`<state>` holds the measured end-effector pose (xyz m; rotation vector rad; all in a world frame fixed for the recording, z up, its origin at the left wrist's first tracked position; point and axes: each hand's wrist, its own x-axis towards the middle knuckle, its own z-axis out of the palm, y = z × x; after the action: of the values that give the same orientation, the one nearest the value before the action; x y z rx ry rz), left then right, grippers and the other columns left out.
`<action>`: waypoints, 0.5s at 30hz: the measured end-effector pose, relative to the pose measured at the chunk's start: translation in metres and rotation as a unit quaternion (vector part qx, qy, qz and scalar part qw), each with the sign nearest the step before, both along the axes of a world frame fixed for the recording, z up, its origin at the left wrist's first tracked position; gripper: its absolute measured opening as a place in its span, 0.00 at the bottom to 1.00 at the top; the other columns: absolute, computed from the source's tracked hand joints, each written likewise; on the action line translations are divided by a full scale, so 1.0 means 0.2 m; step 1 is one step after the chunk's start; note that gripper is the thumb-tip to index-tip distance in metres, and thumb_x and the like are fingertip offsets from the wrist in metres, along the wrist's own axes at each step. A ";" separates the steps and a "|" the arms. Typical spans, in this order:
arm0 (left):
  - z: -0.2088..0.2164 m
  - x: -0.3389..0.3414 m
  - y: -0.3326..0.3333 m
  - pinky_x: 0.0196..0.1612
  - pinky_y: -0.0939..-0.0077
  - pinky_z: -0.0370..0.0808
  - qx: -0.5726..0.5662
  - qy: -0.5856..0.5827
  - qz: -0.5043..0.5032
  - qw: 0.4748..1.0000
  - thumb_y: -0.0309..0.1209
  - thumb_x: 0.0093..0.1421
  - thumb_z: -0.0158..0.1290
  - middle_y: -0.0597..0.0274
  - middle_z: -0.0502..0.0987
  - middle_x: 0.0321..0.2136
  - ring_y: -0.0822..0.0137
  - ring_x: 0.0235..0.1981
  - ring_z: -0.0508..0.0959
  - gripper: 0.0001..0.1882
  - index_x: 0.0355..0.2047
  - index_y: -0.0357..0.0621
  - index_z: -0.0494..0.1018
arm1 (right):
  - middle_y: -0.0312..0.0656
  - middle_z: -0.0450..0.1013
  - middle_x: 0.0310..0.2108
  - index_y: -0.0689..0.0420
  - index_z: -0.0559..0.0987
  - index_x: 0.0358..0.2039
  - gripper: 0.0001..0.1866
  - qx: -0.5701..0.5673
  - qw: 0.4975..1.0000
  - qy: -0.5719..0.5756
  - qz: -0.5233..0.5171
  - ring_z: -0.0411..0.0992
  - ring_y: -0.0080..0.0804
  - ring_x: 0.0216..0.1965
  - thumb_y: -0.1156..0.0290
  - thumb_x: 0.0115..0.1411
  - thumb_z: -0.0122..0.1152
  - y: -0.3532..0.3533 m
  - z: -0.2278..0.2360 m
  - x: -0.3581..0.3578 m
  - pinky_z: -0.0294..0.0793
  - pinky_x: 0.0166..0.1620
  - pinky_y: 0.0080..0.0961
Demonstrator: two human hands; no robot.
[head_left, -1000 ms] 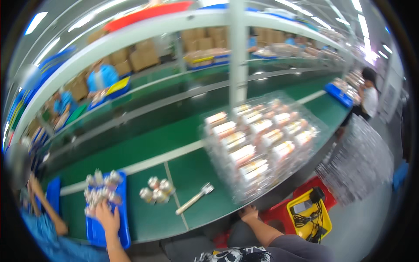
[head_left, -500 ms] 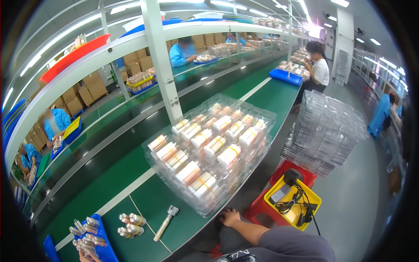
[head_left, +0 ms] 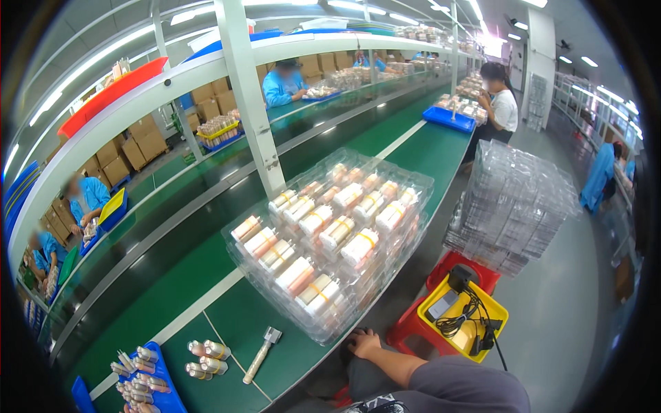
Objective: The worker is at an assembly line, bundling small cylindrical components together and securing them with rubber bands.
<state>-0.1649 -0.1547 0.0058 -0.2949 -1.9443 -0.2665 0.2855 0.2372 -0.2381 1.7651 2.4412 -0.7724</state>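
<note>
My right hand (head_left: 363,342) lies on my dark-trousered leg beside the belt's near edge, its fingers loosely spread with nothing seen in them. My left hand is out of view. At the lower left, a blue tray (head_left: 167,385) bears several small cylinders (head_left: 143,387) with metallic ends. A banded group of similar cylinders (head_left: 208,359) stands on the green belt next to it. Further right lies a pale stick-like tool (head_left: 260,356) with a square metal head. Clear plastic trays (head_left: 323,330), stacked, hold white and copper-coloured cylinders (head_left: 318,292) bundled by yellow bands.
A white metal post (head_left: 251,103) rises behind the stacked trays. To my right, a yellow bin (head_left: 475,354) with cables and a black adapter sits on a red stool (head_left: 406,330). Beyond it is a tall stack of clear trays (head_left: 513,206). Co-workers (head_left: 498,103) work along the lines.
The fingers of my left hand, seen at the blue tray's lower edge before, have slipped out of view. My right hand stays where it was; the view has shifted slightly.
</note>
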 end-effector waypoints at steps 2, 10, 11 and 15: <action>0.01 0.02 0.03 0.49 0.46 0.70 -0.002 0.005 0.015 1.000 0.68 0.48 0.55 0.54 0.67 0.55 0.45 0.51 0.70 0.39 0.48 0.50 0.73 | 0.34 0.67 0.57 0.35 0.77 0.50 0.22 0.020 1.000 0.002 0.001 0.60 0.48 0.59 0.51 0.53 0.55 0.00 -0.01 -0.01 0.60 0.56 0.48; 0.04 -0.12 -0.04 0.53 0.36 0.63 -0.161 -0.184 0.139 0.960 0.73 0.46 0.49 0.65 0.63 0.61 0.41 0.59 0.62 0.46 0.60 0.62 0.64 | 0.31 0.63 0.62 0.32 0.76 0.51 0.23 0.002 1.000 0.026 0.009 0.56 0.55 0.62 0.50 0.53 0.54 0.03 -0.06 0.01 0.60 0.59 0.53; 0.04 -0.15 -0.03 0.54 0.35 0.62 -0.190 -0.106 0.117 0.969 0.73 0.46 0.49 0.65 0.63 0.61 0.40 0.60 0.61 0.47 0.61 0.63 0.64 | 0.31 0.63 0.62 0.32 0.76 0.51 0.23 0.007 1.000 0.027 0.009 0.56 0.55 0.62 0.50 0.53 0.54 0.03 -0.07 0.01 0.60 0.59 0.53; 0.12 -0.07 0.07 0.53 0.40 0.65 -0.159 -0.221 0.116 0.955 0.71 0.47 0.50 0.63 0.66 0.59 0.44 0.59 0.65 0.46 0.61 0.59 0.64 | 0.31 0.63 0.61 0.31 0.76 0.51 0.22 0.015 1.000 0.024 -0.001 0.58 0.56 0.61 0.50 0.53 0.54 0.04 -0.08 0.04 0.61 0.58 0.53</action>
<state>-0.1791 -0.1406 0.0303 -0.2233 -2.4457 0.1539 0.2931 0.2455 -0.2550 1.7798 2.4941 -0.7910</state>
